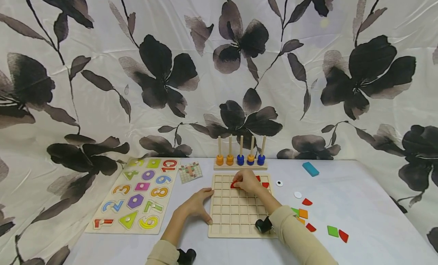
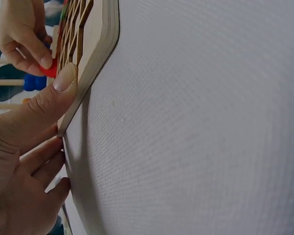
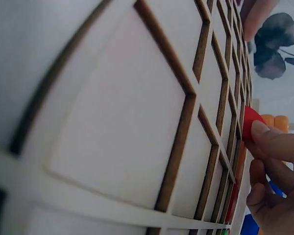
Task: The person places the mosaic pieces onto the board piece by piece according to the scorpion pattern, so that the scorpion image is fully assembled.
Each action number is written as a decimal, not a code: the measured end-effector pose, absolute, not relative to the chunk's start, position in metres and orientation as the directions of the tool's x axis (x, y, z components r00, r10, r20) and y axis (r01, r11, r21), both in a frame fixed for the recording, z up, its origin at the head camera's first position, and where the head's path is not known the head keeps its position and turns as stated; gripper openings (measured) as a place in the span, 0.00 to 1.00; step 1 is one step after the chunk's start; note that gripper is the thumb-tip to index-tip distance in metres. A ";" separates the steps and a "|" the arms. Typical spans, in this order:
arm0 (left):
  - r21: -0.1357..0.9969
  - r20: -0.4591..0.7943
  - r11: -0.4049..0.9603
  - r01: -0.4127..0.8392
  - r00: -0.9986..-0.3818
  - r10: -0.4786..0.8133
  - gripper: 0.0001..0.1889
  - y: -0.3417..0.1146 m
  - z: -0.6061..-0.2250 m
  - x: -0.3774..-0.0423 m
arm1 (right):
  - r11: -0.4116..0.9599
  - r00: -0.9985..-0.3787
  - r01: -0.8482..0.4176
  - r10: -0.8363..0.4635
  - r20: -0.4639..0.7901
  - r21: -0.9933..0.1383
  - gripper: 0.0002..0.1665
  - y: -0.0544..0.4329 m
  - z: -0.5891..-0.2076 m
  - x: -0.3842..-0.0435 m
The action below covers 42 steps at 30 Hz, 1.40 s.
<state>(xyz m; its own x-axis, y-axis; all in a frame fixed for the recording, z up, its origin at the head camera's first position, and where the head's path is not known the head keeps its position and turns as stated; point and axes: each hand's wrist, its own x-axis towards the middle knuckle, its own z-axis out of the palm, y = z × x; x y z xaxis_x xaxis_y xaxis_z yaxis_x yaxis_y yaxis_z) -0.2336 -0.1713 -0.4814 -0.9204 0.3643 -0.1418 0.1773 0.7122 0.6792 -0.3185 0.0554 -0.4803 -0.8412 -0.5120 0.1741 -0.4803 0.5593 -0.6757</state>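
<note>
Of the two hands, the right hand [image 1: 247, 181] pinches one red piece [image 1: 233, 185]; two more red pieces [image 1: 265, 185] show just right of it. Beyond it stands one rack [image 1: 239, 167] with five pegs [image 1: 241, 140]. One grid board [image 1: 219, 219] lies beside the left hand [image 1: 197, 204]; left of that hand, one puzzle board [image 1: 116, 230] bears ten numerals [image 1: 102, 222]. Right of the right hand: one teal block [image 1: 310, 169], two round discs [image 1: 298, 195], three loose red wedges [image 1: 307, 202].

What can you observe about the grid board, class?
The grid board looks wooden and pale, its square recesses brown-edged. It lies flat on the white table. Red pieces lie in far right cells. The left hand touches its left edge; the right hand pinches another red piece at its far end.
</note>
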 end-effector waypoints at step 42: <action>0.683 -0.117 0.701 0.203 -0.918 0.379 0.53 -0.173 -0.485 -0.235 | 0.767 -0.979 -0.160 -0.204 0.000 -0.622 0.20 0.243 -0.467 -0.273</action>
